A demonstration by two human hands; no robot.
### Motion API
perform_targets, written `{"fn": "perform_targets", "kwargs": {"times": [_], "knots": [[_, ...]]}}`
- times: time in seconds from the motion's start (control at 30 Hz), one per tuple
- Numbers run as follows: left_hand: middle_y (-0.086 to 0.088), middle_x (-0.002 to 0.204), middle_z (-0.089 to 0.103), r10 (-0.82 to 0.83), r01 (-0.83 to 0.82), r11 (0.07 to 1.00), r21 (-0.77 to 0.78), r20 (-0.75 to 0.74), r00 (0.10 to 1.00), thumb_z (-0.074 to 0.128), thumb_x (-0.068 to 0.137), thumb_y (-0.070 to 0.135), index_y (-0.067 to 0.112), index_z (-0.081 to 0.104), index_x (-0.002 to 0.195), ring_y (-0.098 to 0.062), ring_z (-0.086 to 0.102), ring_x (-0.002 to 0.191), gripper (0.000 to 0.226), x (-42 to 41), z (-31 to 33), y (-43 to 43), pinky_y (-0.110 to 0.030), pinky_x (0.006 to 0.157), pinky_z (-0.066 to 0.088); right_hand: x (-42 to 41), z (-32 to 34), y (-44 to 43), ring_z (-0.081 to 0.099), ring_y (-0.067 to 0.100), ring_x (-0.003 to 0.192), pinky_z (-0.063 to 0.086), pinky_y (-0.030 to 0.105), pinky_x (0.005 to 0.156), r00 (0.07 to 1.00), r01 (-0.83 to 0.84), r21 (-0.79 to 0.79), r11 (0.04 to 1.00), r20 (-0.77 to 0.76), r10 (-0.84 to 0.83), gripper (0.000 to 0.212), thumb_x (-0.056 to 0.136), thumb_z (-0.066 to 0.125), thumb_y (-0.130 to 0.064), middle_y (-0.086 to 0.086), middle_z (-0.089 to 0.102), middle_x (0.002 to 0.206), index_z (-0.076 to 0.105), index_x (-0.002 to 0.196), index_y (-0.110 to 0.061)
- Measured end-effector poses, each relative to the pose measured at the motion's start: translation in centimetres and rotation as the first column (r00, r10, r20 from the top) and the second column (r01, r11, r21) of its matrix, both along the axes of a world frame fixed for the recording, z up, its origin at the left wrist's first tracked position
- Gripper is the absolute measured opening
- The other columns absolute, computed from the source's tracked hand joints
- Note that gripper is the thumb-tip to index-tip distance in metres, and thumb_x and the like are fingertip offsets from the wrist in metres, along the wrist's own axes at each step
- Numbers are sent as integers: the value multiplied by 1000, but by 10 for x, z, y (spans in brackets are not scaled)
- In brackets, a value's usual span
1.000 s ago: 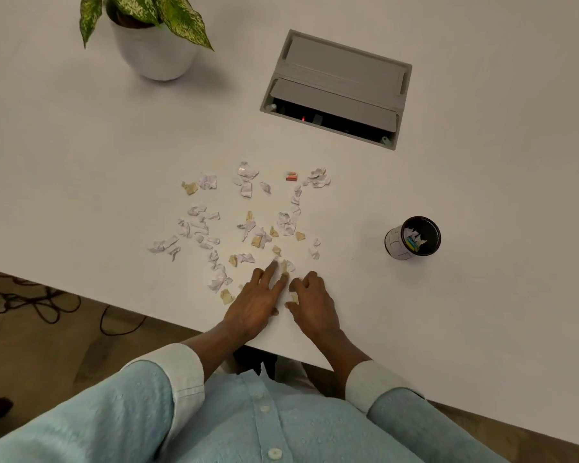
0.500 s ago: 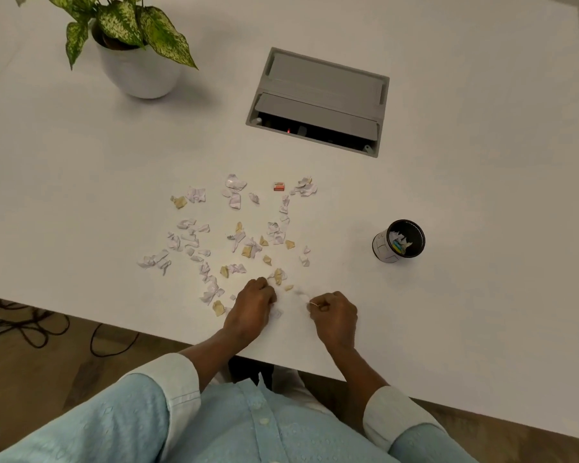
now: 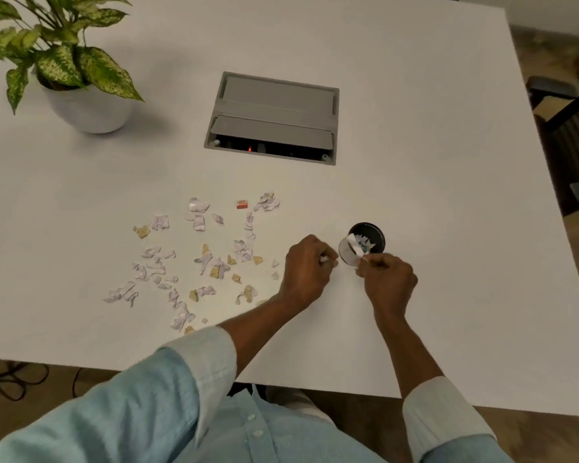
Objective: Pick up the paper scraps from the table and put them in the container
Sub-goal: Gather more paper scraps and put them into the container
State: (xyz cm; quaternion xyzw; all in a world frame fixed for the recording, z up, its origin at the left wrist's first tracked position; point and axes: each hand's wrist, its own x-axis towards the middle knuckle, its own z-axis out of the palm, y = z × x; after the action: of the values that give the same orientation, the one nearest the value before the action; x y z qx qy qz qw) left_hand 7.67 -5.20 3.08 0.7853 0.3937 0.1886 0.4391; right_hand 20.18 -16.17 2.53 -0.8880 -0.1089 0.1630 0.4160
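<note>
paper scraps [image 3: 198, 208], middle left: likely light, soft, pinch an edge | left hand [image 3: 310, 265]: pinches one | right hand [image 3: 388, 279]: pinches some by container [image 3: 345, 255]

Crumpled paper scraps [image 3: 218, 266] on smooth matt table [image 3: 448, 195].

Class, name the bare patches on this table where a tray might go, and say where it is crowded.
Bare: right of the container to the table edge; between pot and cable box; left of the scraps. Crowded: the scraps, and left hand and right hand by the container.
</note>
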Motion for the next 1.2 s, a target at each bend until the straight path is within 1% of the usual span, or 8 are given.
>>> {"fn": "perform_targets", "kwargs": {"times": [0.2,0.43,0.5,0.7,0.87,0.97,1.07,1.2], "knots": [[-9,94,72,-84,84,996,4,-80,993,75,81,4,11,80,89,-23,68,85,12,81,3,23,-35,75,55,42,10,25,71,23,71,62,43,72,995,72,-100,992,76,-65,7,74,81,-11,2,76,75,79,80,-13],[-7,99,77,-231,232,973,-11,-104,967,67,93,14,8,77,102,-24,70,92,15,109,-4,29,-42,83,57,59,1,32,72,26,80,59,36,76,988,-56,-193,980,128,81,17,84,79,-18,9,78,88,74,97,-9],[-5,107,78,-216,215,976,-17,-77,973,60,98,14,8,75,110,-22,71,98,20,108,-1,29,-40,88,58,59,1,28,72,25,82,55,32,75,974,-84,-197,977,191,122,17,86,77,-16,8,77,92,72,101,-10],[9,95,77,-81,80,996,-30,-10,997,67,95,22,18,76,99,-8,70,90,11,65,-7,46,-32,85,58,40,1,22,68,23,81,43,24,70,933,-145,-108,984,317,172,13,88,64,-7,5,73,90,72,97,-13],[7,102,72,-51,65,992,111,-124,991,73,93,30,20,72,103,-14,62,99,13,-26,-45,67,-41,82,56,-10,-18,12,63,2,64,56,30,71,920,-364,-55,930,136,369,19,82,78,-17,-5,69,86,70,99,-22],[4,116,68,-95,156,970,189,-297,950,75,90,38,19,68,114,-20,54,115,32,-90,-67,77,-43,81,57,-46,-42,5,63,5,64,57,33,71,847,-527,-101,844,23,531,30,80,83,-26,-7,64,89,67,105,-24],[-2,140,61,-175,308,919,245,-448,877,72,88,45,16,64,129,-27,46,137,50,-143,-81,79,-49,99,52,-80,-61,-3,61,9,73,57,33,74,740,-672,-141,727,-98,665,49,76,86,-38,-7,60,99,63,118,-25],[-4,166,33,-222,381,906,185,-559,799,56,93,60,15,45,151,-27,22,156,74,-189,-94,67,-47,120,33,-121,-76,-7,60,13,96,57,33,82,624,-782,-184,596,-234,746,80,70,86,-55,-3,52,118,50,134,-24]]}}
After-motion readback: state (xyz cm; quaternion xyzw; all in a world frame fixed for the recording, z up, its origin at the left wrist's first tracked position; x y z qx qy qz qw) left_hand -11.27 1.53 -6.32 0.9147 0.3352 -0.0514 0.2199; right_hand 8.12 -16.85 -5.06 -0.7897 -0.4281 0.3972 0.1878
